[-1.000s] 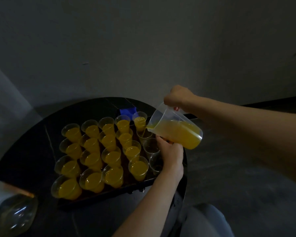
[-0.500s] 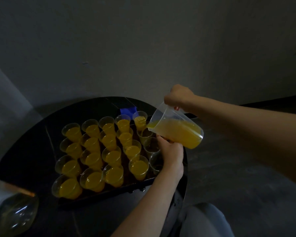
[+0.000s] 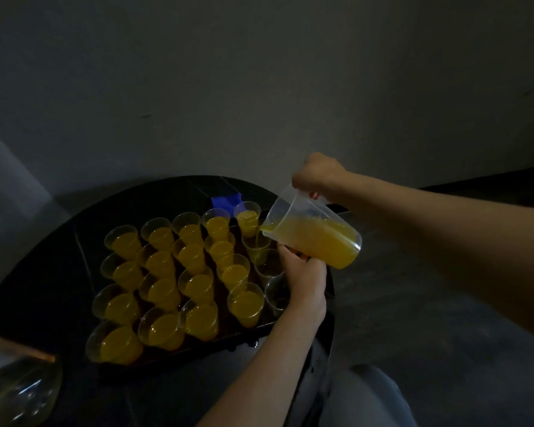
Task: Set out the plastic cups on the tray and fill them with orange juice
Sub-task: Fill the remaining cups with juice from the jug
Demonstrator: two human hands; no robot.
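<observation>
A dark tray (image 3: 241,338) on a round black table (image 3: 43,272) holds several clear plastic cups; most are full of orange juice (image 3: 198,285). In the right column a cup (image 3: 255,245) sits under the spout, with a thin stream of juice falling into it. Two empty cups (image 3: 267,266) (image 3: 277,295) stand below it. My right hand (image 3: 316,177) grips the handle of a clear jug (image 3: 315,232), tilted left and about half full of juice. My left hand (image 3: 305,272) holds the jug's underside from below.
A blue patch (image 3: 227,199) lies on the table behind the tray. A clear bottle (image 3: 19,392) lies at the lower left corner. My grey trouser leg (image 3: 364,399) shows at the bottom right, beside the table edge. A grey wall stands behind.
The jug has tipped slightly further and juice now streams into the second cup of the right column. Both hands have stayed in nearly the same place.
</observation>
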